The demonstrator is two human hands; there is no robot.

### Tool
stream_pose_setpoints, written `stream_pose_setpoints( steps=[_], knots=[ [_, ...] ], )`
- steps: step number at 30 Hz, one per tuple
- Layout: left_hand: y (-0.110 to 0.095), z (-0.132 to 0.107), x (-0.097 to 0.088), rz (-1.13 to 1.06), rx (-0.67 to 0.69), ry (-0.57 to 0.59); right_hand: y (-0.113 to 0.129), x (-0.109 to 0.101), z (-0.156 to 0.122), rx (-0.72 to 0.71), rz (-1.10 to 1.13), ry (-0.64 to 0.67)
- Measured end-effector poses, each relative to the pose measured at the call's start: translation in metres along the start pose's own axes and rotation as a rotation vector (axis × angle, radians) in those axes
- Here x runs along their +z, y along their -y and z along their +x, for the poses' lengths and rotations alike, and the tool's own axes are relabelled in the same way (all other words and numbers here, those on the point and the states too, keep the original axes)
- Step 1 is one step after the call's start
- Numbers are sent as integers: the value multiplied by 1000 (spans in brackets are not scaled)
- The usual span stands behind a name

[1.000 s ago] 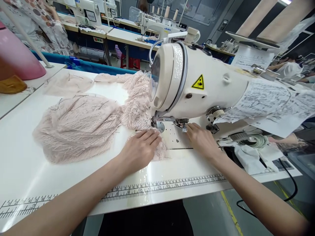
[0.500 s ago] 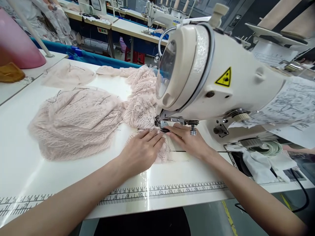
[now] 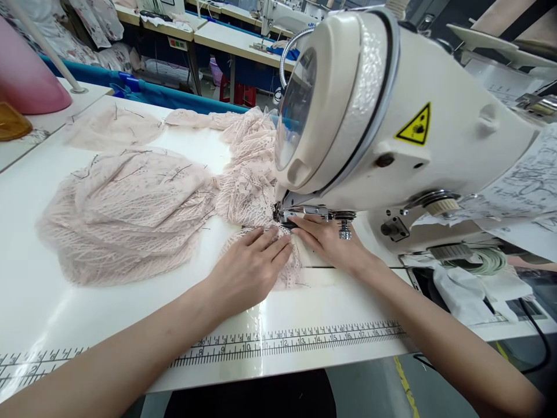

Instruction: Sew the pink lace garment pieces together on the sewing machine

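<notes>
Pale pink lace fabric (image 3: 130,215) lies gathered across the table, and its right part passes under the presser foot (image 3: 282,216) of a white sewing machine (image 3: 348,110). My left hand (image 3: 248,264) rests flat on the lace just in front of the foot, fingers stretched out and pressing it down. Close beside the needle area, my right hand (image 3: 333,241) has its fingers together at a small dark tool (image 3: 287,224). Most of that tool is hidden, so its exact kind is unclear. The fingertips of both hands are nearly touching.
A printed ruler (image 3: 282,342) runs along the table's front edge. To the right are white cloth scraps (image 3: 461,293) and a coil of pale green cord (image 3: 483,261). A pink thread cone (image 3: 35,75) stands at left. Other sewing tables (image 3: 235,43) are behind.
My right fingertips and the dark tool have shifted slightly left toward the presser foot. The left hand stays on the lace. The camera view has moved a little closer to the machine.
</notes>
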State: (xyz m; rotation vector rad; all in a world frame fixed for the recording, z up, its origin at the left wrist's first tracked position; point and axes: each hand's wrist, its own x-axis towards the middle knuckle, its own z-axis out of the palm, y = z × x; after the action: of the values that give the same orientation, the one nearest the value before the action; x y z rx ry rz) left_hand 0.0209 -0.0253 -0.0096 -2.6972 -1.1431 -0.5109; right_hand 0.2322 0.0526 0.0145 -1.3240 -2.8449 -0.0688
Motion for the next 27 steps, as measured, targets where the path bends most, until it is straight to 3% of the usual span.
stream_pose_setpoints(
  steps=[11,27],
  knots=[
    [-1,1,-1,-2,-5,4,-3,2,1,-10,97,-25],
    [0,1,0,-29,-9,5,-5,10,5,-64,61,-40]
  ],
)
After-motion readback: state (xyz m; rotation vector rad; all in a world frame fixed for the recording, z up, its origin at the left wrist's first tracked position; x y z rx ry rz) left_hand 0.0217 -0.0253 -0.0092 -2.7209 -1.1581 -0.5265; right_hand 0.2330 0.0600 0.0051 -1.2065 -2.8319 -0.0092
